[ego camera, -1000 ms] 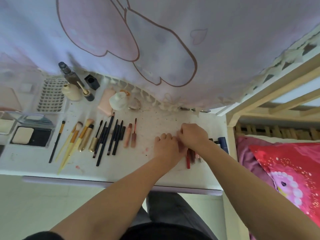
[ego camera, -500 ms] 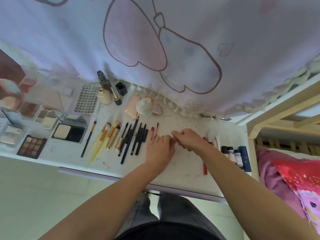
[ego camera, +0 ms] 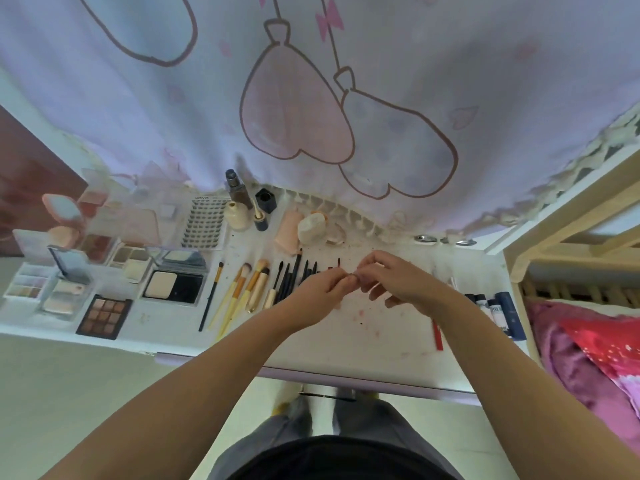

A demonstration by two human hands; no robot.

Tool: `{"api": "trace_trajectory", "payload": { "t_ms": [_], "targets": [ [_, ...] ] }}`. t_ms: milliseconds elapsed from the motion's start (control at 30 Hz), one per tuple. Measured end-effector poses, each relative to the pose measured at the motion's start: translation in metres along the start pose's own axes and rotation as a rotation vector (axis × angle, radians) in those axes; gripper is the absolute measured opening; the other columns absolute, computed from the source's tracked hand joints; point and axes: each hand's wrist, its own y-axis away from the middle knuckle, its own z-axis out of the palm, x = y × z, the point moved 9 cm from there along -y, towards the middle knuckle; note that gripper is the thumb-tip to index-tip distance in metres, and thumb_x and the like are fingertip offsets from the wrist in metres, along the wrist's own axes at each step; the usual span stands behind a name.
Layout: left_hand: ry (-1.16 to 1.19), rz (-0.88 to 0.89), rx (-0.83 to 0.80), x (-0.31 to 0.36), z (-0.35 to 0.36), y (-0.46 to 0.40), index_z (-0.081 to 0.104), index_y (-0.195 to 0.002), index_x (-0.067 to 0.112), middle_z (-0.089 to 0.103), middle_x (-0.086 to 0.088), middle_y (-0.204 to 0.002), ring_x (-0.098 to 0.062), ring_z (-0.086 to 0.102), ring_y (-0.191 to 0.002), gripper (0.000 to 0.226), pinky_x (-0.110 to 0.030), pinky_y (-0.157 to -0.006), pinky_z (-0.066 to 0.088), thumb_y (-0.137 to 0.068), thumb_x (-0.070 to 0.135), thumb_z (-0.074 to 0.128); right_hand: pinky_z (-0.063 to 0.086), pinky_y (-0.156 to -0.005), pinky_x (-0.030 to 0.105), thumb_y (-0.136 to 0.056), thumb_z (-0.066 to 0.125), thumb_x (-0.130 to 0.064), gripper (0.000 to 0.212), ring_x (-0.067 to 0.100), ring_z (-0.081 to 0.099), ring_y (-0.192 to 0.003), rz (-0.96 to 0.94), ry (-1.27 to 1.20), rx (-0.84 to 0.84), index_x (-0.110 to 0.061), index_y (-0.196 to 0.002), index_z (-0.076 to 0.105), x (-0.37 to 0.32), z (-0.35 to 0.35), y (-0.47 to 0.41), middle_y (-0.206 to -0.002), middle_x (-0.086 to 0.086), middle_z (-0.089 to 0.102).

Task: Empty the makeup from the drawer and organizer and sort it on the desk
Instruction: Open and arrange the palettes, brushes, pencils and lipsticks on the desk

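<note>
Both hands are held close together just above the white worktop (ego camera: 363,344). A small thing is pinched between the fingertips of the left hand (ego camera: 317,289) and the right hand (ego camera: 394,284) (it is too small and blurry to tell what it is). The other fingers of the right hand are loosely curled.

A row of makeup brushes (ego camera: 249,289) is laid out side by side to the left of the hands, with black pencils (ego camera: 294,275) next to them, partly hidden behind the left hand. Further left, a dark eyeshadow palette (ego camera: 104,317) is seen near the front edge, and an open powder compact (ego camera: 173,287) lies beside it. More open palettes are spread at the far left.

A red pencil (ego camera: 437,336) is lying to the right of the hands, and some dark blue tubes (ego camera: 502,311) are lined up at the right edge. Small bottles (ego camera: 239,202) are standing at the back by the curtain (ego camera: 381,81).
</note>
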Motion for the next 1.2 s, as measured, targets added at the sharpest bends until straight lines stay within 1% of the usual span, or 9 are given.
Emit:
{"api": "trace_trajectory", "payload": {
  "t_ms": [133,267,333,500,600,700,867,1000,1200],
  "targets": [
    [-0.120,0.072,-0.080,0.008,0.005,0.005,0.055,-0.100,0.012,0.048,0.007,-0.076,-0.006,0.045,-0.068,0.027,-0.027,-0.067,0.038,-0.101,0.031,0.036,0.036,-0.053,0.020,-0.098,0.035,-0.050,0.045,0.009,0.045,-0.052,0.062,0.139,-0.072,-0.016,-0.089,0.065,0.009,0.004,0.011,-0.062,-0.002,0.056],
    [-0.050,0.036,-0.122,0.009,0.005,0.008,0.056,-0.098,0.013,0.049,0.007,-0.076,-0.006,0.045,-0.069,0.029,-0.025,-0.069,0.038,-0.101,0.032,0.035,0.046,-0.059,0.020,-0.092,0.056,-0.039,0.024,0.008,0.060,-0.070,0.010,-0.044,-0.104,-0.018,-0.103,0.061,0.011,0.000,0.017,-0.083,0.000,0.065],
    [-0.094,0.049,-0.133,0.012,0.005,0.008,0.052,-0.092,0.019,0.048,0.008,-0.075,-0.006,0.045,-0.069,0.023,-0.026,-0.068,0.038,-0.101,0.032,0.036,0.049,-0.062,0.023,-0.092,0.057,-0.040,0.026,0.011,0.066,-0.077,0.021,-0.103,-0.126,-0.021,-0.109,0.062,0.012,-0.003,0.021,-0.091,-0.001,0.071],
    [-0.159,0.082,-0.143,0.019,0.007,0.010,0.054,-0.102,0.014,0.056,-0.002,-0.088,-0.014,0.050,-0.079,0.025,-0.032,-0.078,0.043,-0.100,0.033,0.038,0.037,-0.050,0.019,-0.097,0.041,-0.047,0.046,0.009,0.047,-0.054,0.109,0.024,-0.127,-0.010,-0.099,0.067,0.021,-0.007,0.023,-0.064,-0.001,0.059],
    [-0.109,0.063,-0.168,0.018,0.009,0.010,0.055,-0.100,0.012,0.053,-0.001,-0.083,-0.014,0.049,-0.077,0.028,-0.031,-0.076,0.043,-0.100,0.033,0.037,0.045,-0.058,0.020,-0.091,0.058,-0.037,0.028,0.011,0.057,-0.074,0.040,-0.063,-0.194,-0.014,-0.108,0.060,0.018,-0.005,0.025,-0.085,0.000,0.063],
    [-0.099,0.050,-0.172,0.016,0.009,0.008,0.055,-0.099,0.014,0.052,0.003,-0.080,-0.013,0.049,-0.075,0.028,-0.029,-0.075,0.042,-0.100,0.035,0.037,0.051,-0.065,0.023,-0.091,0.057,-0.039,0.029,0.015,0.065,-0.091,0.019,-0.075,-0.222,-0.021,-0.114,0.056,0.014,-0.007,0.028,-0.107,0.000,0.067],
    [-0.096,0.036,-0.165,0.015,0.008,0.003,0.055,-0.098,0.019,0.052,0.006,-0.078,-0.009,0.048,-0.071,0.026,-0.027,-0.072,0.042,-0.099,0.039,0.038,0.040,-0.052,0.018,-0.096,0.047,-0.042,0.033,0.008,0.051,-0.057,0.054,0.071,-0.111,-0.013,-0.089,0.063,0.013,-0.017,0.020,-0.073,0.001,0.064],
    [0.224,-0.079,-0.302,0.010,0.010,0.007,0.058,-0.097,0.011,0.047,0.001,-0.068,-0.009,0.039,-0.057,0.042,-0.021,-0.058,0.034,-0.100,0.043,0.031,0.046,-0.063,0.022,-0.086,0.065,-0.035,0.024,0.010,0.055,-0.075,-0.068,0.030,-0.164,-0.014,-0.099,0.060,0.002,-0.020,0.022,-0.085,-0.001,0.064],
    [0.596,-0.250,-0.504,-0.010,0.021,0.019,0.056,-0.096,0.009,0.042,0.005,-0.063,-0.009,0.035,-0.056,0.045,-0.019,-0.054,0.029,-0.100,0.046,0.030,0.049,-0.063,0.020,-0.084,0.068,-0.032,0.032,0.008,0.059,-0.077,-0.123,0.003,-0.150,-0.010,-0.103,0.056,0.007,-0.039,0.029,-0.087,-0.001,0.065]
  ]
}}
